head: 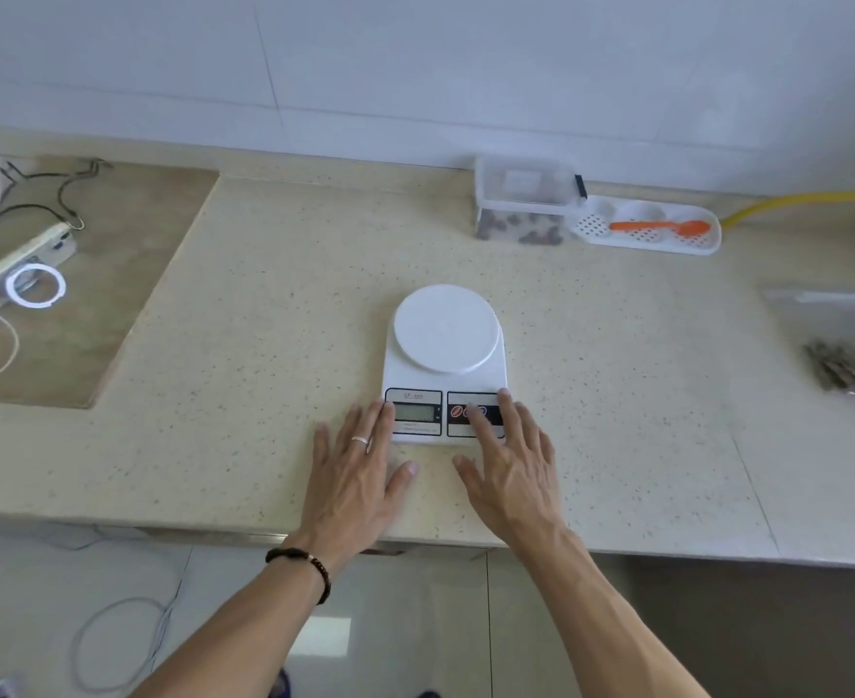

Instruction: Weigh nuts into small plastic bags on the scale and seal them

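Across the whole middle of our view runs the counter (264,304), pale and speckled, with a brown inset panel (113,274) at nine o'clock. On that panel lie a power strip (17,254), a white ring (36,286) and loose cables (62,193).

At the centre stands the scale (445,365), white, its round platter (446,327) bare. Its display (414,412) and buttons (468,411) face us along the near edge.

Our left hand (357,476) lies flat on the counter at seven o'clock from the scale, fingers straight and spread, holding nothing; its fingertips (380,406) touch the scale's near left corner. A ring (360,440) sits on one finger and a dark bead bracelet (304,566) on the wrist.

Our right hand (511,471) is at five o'clock from the scale, also spread wide and holding nothing; its fingers (475,420) lie over the button panel, one fingertip at the buttons.

At one o'clock from the scale, against the wall, stands a lidded clear box (526,199) with nuts (521,229) at its bottom. Just beside it at its three o'clock lies a white perforated tray (667,244) with an orange spoon (657,226) in it. A yellow hose (808,199) runs behind the tray.

At three o'clock, at our view's edge, lie blurred clear bags (838,319), one with nuts inside.
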`<state>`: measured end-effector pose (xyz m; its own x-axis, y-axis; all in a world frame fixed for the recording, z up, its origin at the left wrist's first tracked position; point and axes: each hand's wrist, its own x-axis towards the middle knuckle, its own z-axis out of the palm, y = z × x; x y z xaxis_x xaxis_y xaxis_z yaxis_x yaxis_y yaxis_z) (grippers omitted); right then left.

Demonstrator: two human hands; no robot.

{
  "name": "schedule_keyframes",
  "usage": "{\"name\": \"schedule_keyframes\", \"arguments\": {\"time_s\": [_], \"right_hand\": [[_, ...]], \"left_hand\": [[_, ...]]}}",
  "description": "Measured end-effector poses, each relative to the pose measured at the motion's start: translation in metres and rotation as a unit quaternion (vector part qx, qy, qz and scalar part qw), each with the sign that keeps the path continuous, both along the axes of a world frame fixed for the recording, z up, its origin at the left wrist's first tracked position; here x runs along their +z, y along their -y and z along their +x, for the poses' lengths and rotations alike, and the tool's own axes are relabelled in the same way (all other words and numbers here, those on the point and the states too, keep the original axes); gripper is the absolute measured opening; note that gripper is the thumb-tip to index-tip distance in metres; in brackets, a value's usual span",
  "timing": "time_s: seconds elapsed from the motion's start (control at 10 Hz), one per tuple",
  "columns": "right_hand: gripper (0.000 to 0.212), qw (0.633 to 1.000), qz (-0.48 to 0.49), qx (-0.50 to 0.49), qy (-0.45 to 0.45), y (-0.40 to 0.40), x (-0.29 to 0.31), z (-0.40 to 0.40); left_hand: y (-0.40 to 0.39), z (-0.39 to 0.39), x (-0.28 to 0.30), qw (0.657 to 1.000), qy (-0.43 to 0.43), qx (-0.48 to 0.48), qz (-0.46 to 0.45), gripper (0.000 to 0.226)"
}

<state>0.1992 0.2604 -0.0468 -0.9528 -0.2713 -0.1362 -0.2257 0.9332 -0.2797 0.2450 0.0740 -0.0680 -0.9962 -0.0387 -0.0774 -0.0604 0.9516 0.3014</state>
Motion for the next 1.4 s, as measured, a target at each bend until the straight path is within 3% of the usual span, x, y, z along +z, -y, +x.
{"name": "schedule_keyframes", "arguments": {"time_s": [0.1, 0.2, 0.9, 1.4], "right_hand": [[0.086, 0.996, -0.055, -0.07, 0.024, -0.008, 0.001, -0.01], [0.098, 0.995, -0.055, -0.069, 0.044, -0.011, 0.001, -0.026], [0.096, 0.995, -0.05, -0.087, 0.023, 0.067, 0.005, -0.214], [0.097, 0.995, -0.03, -0.086, 0.026, 0.066, 0.007, -0.26]], "left_hand": [[0.004, -0.008, 0.001, 1.0, -0.006, 0.0, -0.016, 0.078], [0.008, -0.02, 0.003, 1.0, 0.0, 0.0, -0.018, 0.082], [0.087, -0.223, 0.008, 1.0, -0.005, 0.004, 0.013, 0.072], [0.086, -0.268, 0.011, 1.0, 0.011, 0.012, 0.016, 0.075]]}}
